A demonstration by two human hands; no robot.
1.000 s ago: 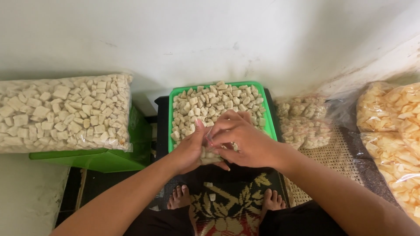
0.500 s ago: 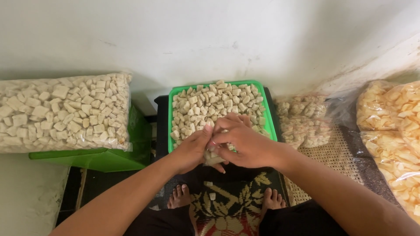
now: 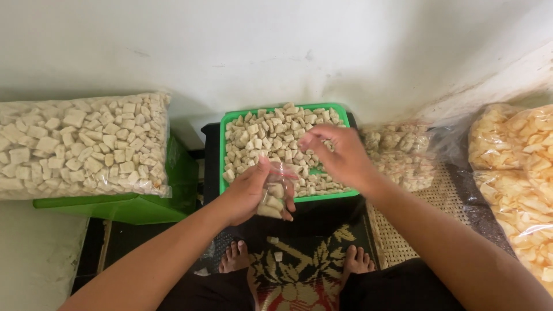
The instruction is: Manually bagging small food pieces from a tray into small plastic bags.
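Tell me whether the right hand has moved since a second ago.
Yes. The right hand has left the small bag and moved up over the green tray.

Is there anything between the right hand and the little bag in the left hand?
Nothing visible. The right hand hovers over the green tray of pale pieces, apart from the small clear bag held by the left hand.

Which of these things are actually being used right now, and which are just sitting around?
In use:
- left hand holding a small clear bag with pale cubes in it
- right hand over the green tray of cubes

Lying about:
- big clear sack of cubes on a green stand
- filled small bags
- sacks of yellowish chips
- woven mat
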